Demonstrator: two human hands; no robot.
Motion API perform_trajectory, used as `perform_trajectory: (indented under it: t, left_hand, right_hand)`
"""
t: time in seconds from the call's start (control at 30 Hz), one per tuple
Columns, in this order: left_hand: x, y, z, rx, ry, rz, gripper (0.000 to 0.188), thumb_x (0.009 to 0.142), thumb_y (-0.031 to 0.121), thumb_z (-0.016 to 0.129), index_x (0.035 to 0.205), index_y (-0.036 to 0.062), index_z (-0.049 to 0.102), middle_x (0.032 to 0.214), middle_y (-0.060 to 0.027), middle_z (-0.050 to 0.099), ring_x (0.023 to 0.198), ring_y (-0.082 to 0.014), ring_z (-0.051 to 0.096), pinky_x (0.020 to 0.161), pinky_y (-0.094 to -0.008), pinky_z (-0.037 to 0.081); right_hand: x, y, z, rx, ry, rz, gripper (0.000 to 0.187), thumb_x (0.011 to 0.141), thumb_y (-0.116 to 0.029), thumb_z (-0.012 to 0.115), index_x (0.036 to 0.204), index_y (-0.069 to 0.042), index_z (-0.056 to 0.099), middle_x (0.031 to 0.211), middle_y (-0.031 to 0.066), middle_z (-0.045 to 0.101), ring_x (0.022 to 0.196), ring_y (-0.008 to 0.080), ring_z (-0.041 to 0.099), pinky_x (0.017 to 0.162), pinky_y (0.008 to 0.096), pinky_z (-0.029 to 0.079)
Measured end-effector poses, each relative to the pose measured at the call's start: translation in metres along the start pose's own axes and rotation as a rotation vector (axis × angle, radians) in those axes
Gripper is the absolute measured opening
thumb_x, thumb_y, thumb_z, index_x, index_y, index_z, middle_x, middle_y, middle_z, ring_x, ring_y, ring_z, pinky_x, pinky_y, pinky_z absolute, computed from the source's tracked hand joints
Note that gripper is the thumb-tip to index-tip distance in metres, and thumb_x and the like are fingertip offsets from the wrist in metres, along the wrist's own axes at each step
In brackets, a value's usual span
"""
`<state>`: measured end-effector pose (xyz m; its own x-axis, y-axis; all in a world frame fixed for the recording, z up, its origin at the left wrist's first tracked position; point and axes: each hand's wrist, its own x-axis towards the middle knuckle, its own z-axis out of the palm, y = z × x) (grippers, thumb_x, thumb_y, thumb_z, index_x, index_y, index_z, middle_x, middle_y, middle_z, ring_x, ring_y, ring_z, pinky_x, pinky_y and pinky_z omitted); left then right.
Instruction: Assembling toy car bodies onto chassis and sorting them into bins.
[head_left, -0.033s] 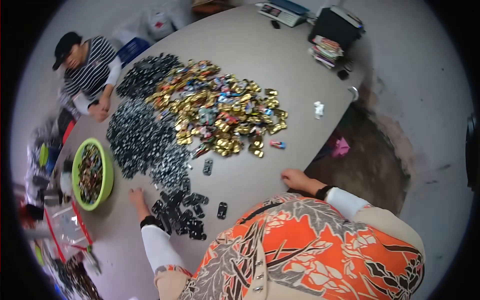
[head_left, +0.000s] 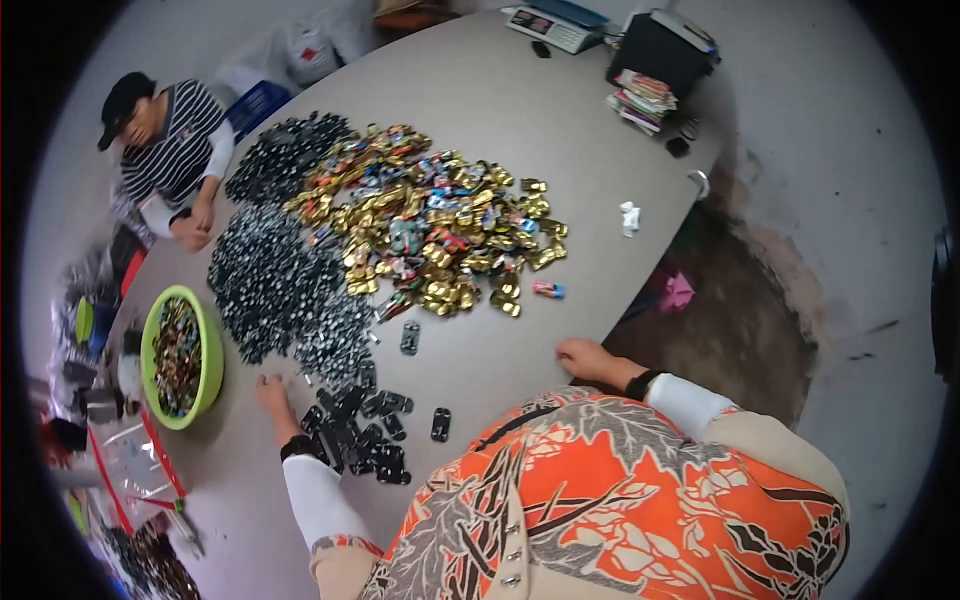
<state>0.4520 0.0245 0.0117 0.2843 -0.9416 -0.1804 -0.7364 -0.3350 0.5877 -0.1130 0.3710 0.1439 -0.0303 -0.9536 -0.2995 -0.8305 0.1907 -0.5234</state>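
Note:
My left hand (head_left: 272, 393) rests on the table, its fingers curled in with nothing seen in them. Just right of it lies a loose heap of black flat plastic pieces (head_left: 345, 430), shaped like toy-car bases. One more such piece (head_left: 440, 425) lies apart, and a grey-black one (head_left: 409, 338) sits farther up. My right hand (head_left: 588, 358) is at the table's right edge, loosely closed, with nothing visible in it. Beyond the hands spread a large pile of small dark glossy parts (head_left: 270, 285) and a heap of shiny gold and coloured toy-like pieces (head_left: 450, 230).
A green basin (head_left: 215, 370) full of small pieces stands at the left, near a red-edged clear bag (head_left: 140, 465). A co-worker (head_left: 180, 135) sits at the far left, hands together. A scale (head_left: 555, 28), black box (head_left: 655, 65) and paper stack (head_left: 640, 103) stand at the back.
The whole view has shifted slightly, so the table's things appear a little farther left. Both my hands keep nearly the same place and pose.

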Motion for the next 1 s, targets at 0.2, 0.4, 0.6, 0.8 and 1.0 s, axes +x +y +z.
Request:
perform_trajectory:
  t: [0.2,0.4,0.6,0.8,1.0]
  left_hand:
    - [-0.088,0.145,-0.038,-1.009,-0.148,-0.088,0.033,0.083,0.012,0.054,0.113,-0.0013,0.049,0.104,-0.0131,0.058,0.092,-0.0219,0.059,0.075,-0.0289,0.048]
    - [-0.18,0.1,-0.069,-1.032,-0.068,-0.156,0.031,0.085,0.018,0.054,0.109,-0.001,0.051,0.102,-0.0143,0.059,0.091,-0.0239,0.059,0.075,-0.0347,0.049]
    - [-0.316,0.092,-0.062,-0.883,0.028,-0.376,0.021,0.082,0.012,0.055,0.098,-0.0016,0.055,0.085,-0.0123,0.062,0.071,-0.0194,0.061,0.058,-0.0286,0.052]
    - [-0.417,0.161,-0.003,-0.796,-0.312,-0.451,0.024,0.08,0.012,0.058,0.098,-0.0022,0.055,0.081,-0.0128,0.061,0.068,-0.0201,0.062,0.057,-0.0295,0.052]
    - [-0.405,0.196,0.059,-0.657,-0.317,-0.304,0.022,0.078,0.01,0.058,0.098,0.0005,0.058,0.083,-0.0091,0.063,0.068,-0.0145,0.06,0.057,-0.0248,0.048]
  right_hand:
    - [-0.013,0.019,0.001,0.06,0.095,0.032,0.017,0.073,-0.013,0.049,0.084,-0.004,0.059,0.081,0.0183,0.059,0.078,0.0369,0.056,0.069,0.0451,0.045]
    - [-0.008,0.06,-0.034,0.114,0.368,0.078,0.016,0.073,-0.011,0.05,0.085,-0.003,0.058,0.085,0.0179,0.059,0.08,0.0367,0.056,0.069,0.0431,0.046]
    - [0.032,0.17,-0.103,0.081,0.821,0.325,0.025,0.073,-0.005,0.052,0.097,-0.003,0.057,0.09,0.0186,0.056,0.085,0.037,0.055,0.076,0.0431,0.046]
    - [0.083,0.24,-0.157,-0.073,0.764,0.421,0.046,0.071,-0.006,0.058,0.116,-0.007,0.049,0.107,0.0191,0.046,0.095,0.0376,0.051,0.082,0.0409,0.044]
    - [0.133,0.209,-0.15,0.069,0.606,0.259,0.04,0.068,-0.006,0.059,0.107,-0.006,0.054,0.109,0.0183,0.046,0.095,0.035,0.051,0.081,0.0399,0.045]
